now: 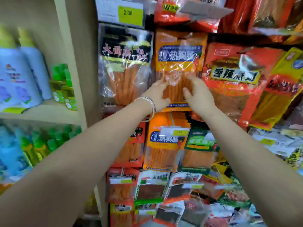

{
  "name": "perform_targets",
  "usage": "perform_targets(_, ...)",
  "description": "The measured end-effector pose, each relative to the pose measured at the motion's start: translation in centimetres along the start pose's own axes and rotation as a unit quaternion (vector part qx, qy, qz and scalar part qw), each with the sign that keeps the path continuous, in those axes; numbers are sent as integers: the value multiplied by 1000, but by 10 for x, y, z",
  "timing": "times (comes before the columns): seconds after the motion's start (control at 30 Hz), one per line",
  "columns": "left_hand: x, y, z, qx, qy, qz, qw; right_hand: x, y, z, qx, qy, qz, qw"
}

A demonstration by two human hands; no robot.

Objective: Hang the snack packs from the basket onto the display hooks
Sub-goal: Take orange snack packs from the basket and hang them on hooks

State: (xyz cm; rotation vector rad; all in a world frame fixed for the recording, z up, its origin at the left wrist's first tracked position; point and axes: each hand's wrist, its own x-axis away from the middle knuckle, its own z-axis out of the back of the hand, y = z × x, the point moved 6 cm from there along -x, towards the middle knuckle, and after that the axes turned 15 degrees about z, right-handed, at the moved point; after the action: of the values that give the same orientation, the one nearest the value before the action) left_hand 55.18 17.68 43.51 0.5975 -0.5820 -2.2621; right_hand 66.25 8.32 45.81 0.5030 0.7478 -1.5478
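An orange snack pack (179,63) with a blue label hangs high on the display, its top near a hook that I cannot make out. My left hand (157,95), with bangles on the wrist, grips the pack's lower left part. My right hand (198,94) grips its lower right part. Both thumbs lie on the pack's clear front over the orange sticks. The basket is out of view.
A black-topped pack (124,66) hangs to the left and a red pack (232,82) to the right. More packs (164,148) hang in rows below. A beige shelf post (73,63) and a shelf with bottles (21,76) stand on the left.
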Motion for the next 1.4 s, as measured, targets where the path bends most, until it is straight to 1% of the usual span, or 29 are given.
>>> perform_targets(0.1, 52, -25, -8, 135, -19, 30, 990, 47, -16, -9, -114, 46, -65, 990)
perform_targets(0.2, 120, -76, -21, 221, -20, 75, 972, 98, -46, -38, -208, 51, -114, 970)
perform_targets(0.27, 164, -126, -35, 251, -37, 142, 957, 133, -71, -66, -254, 38, -146, 955)
perform_targets(0.33, 208, -185, -50, 280, -52, 229, 931, 170, -102, -105, -310, -9, -186, 932)
perform_targets(0.4, 255, -250, -63, 322, -52, 335, 884, 207, -136, -147, -355, -62, -224, 905)
perform_targets(0.47, 310, -313, -73, 380, -53, 446, 809, 244, -173, -192, -374, -116, -255, 884)
perform_targets(0.53, 367, -373, -75, 418, -25, 544, 727, 279, -215, -237, -377, -191, -280, 862)
perform_targets(0.57, 394, -402, -75, 412, -11, 587, 697, 295, -237, -258, -377, -228, -288, 850)
perform_targets(0.63, 446, -455, -70, 378, -2, 652, 658, 323, -280, -302, -369, -296, -305, 826)
perform_targets(0.73, 503, -517, -52, 383, -9, 699, 603, 357, -342, -364, -344, -376, -336, 792)
perform_targets(0.8, 529, -554, -43, 388, -19, 725, 568, 374, -380, -403, -345, -423, -357, 758)
perform_targets(0.87, 545, -590, -35, 389, -24, 747, 538, 391, -413, -439, -334, -484, -360, 724)
perform_targets(0.9, 550, -607, -34, 394, -31, 758, 519, 399, -427, -457, -331, -512, -355, 709)
perform_targets(0.93, 553, -620, -37, 409, -40, 769, 490, 407, -437, -474, -331, -533, -352, 694)
perform_targets(0.97, 555, -633, -40, 422, -56, 777, 465, 415, -446, -492, -330, -552, -353, 679)
perform_targets(1.0, 556, -645, -43, 424, -73, 783, 449, 423, -453, -510, -326, -566, -357, 667)
perform_targets(1.07, 554, -658, -50, 424, -139, 790, 420, 440, -461, -542, -305, -585, -374, 653)
perform_targets(1.1, 550, -661, -56, 424, -187, 784, 413, 448, -463, -556, -294, -588, -385, 648)
perform_targets(1.13, 544, -667, -62, 423, -228, 765, 429, 457, -464, -569, -286, -590, -399, 641)
perform_targets(1.17, 535, -676, -67, 424, -237, 745, 456, 465, -464, -580, -280, -594, -411, 633)
perform_targets(1.23, 521, -698, -76, 424, -186, 717, 522, 476, -463, -597, -270, -599, -423, 623)
perform_targets(1.27, 518, -710, -80, 409, -158, 718, 540, 480, -461, -607, -262, -604, -417, 627)
perform_targets(1.3, 517, -722, -85, 395, -141, 723, 549, 485, -458, -617, -256, -607, -410, 630)
perform_targets(1.33, 517, -733, -92, 384, -136, 732, 546, 491, -454, -627, -252, -606, -410, 633)
perform_targets(1.4, 524, -757, -115, 351, -162, 745, 544, 501, -448, -646, -243, -605, -434, 622)
